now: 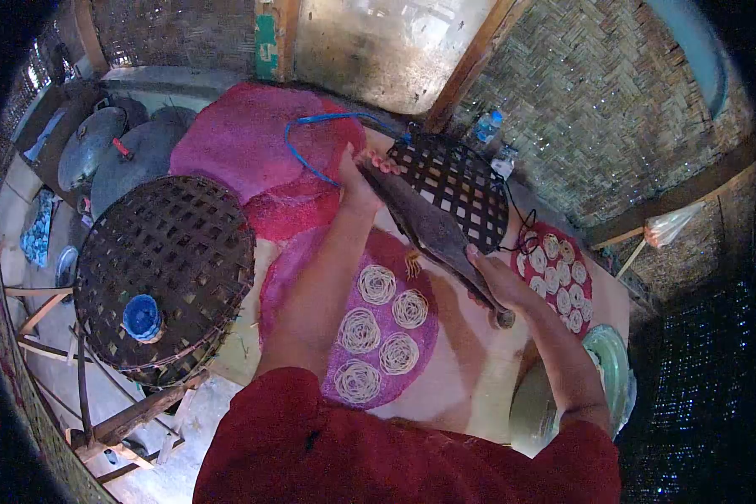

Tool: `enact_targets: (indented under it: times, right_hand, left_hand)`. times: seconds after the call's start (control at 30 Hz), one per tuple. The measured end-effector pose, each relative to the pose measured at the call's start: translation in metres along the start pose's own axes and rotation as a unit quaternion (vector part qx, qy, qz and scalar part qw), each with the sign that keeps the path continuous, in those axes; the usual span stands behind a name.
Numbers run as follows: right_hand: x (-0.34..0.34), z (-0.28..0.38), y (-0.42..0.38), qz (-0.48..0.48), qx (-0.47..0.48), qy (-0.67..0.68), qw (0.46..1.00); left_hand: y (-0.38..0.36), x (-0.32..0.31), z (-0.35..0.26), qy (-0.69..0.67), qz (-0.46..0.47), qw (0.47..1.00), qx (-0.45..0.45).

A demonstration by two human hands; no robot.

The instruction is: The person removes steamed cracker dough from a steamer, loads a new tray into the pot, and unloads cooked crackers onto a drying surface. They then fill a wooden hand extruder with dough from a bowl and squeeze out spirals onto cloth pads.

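Note:
A dark, flat, long object (428,223) is raised and tilted over the work surface. My left hand (361,185) grips its upper left end, near small reddish round pieces (382,162). Around its lower right part my right hand (501,280) is closed. Below it lies a pink round mesh sheet (424,361) bearing several coiled pale noodle-like nests (359,330). A small yellowish tuft (412,264) shows just under the dark object. Behind the object stands a black open-weave basket (466,181).
At left, a dark woven basket (168,252) carries a blue cup (144,317). Pink cloths (244,134) lie at the back left. More nests sit on a red sheet (554,281) at right, near a green-rimmed basin (617,370). A bottle (488,126) stands by the woven wall.

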State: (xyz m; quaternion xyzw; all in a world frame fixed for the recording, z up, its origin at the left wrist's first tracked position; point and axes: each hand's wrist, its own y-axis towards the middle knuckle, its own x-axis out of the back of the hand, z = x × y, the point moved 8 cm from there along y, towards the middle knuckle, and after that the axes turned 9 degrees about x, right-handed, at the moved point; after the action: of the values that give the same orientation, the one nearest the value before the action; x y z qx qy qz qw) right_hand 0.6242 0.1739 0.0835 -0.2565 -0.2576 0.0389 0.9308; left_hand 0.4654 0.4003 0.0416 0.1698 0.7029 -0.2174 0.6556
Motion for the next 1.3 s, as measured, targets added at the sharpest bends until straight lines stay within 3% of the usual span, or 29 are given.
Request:
enact_targets:
  times: [0.33, 0.4, 0.5, 0.63, 0.7, 0.8, 0.9, 0.93, 1.0, 1.03, 1.1, 1.23, 1.3]
  right_hand:
    - [0.017, 0.02, -0.041, 0.003, -0.058, -0.02, 0.998]
    - [0.022, 0.03, -0.035, -0.046, -0.022, -0.072, 0.996]
    - [0.013, 0.017, -0.018, -0.05, -0.011, -0.046, 0.998]
    - [0.001, 0.022, -0.027, -0.032, 0.002, -0.009, 0.999]
    - [0.0, 0.013, -0.033, -0.016, -0.042, 0.004, 0.999]
    - [0.005, -0.001, -0.027, -0.02, -0.048, 0.001, 0.999]
    - [0.003, -0.016, -0.013, -0.031, -0.063, -0.027, 0.997]
    - [0.001, -0.027, -0.001, -0.033, -0.062, -0.029, 0.997]
    - [-0.002, -0.027, 0.02, -0.058, 0.045, -0.036, 0.997]
    - [-0.002, -0.025, 0.021, -0.059, 0.046, -0.037, 0.997]
    - [-0.008, -0.002, 0.024, -0.026, 0.046, 0.034, 0.998]
    - [-0.01, 0.008, 0.03, 0.034, -0.011, 0.062, 0.997]
    - [-0.02, 0.026, 0.034, 0.045, 0.002, 0.05, 0.998]
  left_hand:
    - [-0.011, -0.017, 0.02, -0.058, 0.022, 0.997, 0.049]
    - [-0.003, -0.033, 0.016, -0.07, 0.085, 0.992, 0.067]
    - [-0.002, -0.043, 0.002, -0.042, 0.111, 0.991, 0.066]
    - [-0.016, -0.032, -0.001, -0.01, 0.049, 0.997, 0.052]
    - [-0.023, -0.023, 0.005, 0.004, 0.009, 1.0, 0.012]
    - [-0.015, 0.001, 0.021, -0.008, -0.018, 0.999, 0.032]
    - [0.006, 0.02, 0.028, -0.024, 0.043, 0.996, 0.076]
    - [0.015, 0.024, 0.025, -0.026, 0.047, 0.996, 0.076]
    - [0.023, 0.021, 0.02, -0.04, 0.052, 0.994, 0.09]
    - [0.025, 0.017, 0.017, -0.04, 0.054, 0.994, 0.09]
    - [0.017, -0.008, -0.006, 0.063, 0.029, 0.998, 0.009]
    - [0.016, -0.028, -0.035, 0.053, 0.042, 0.998, 0.012]
    - [0.015, -0.026, -0.048, 0.024, 0.111, 0.993, 0.029]
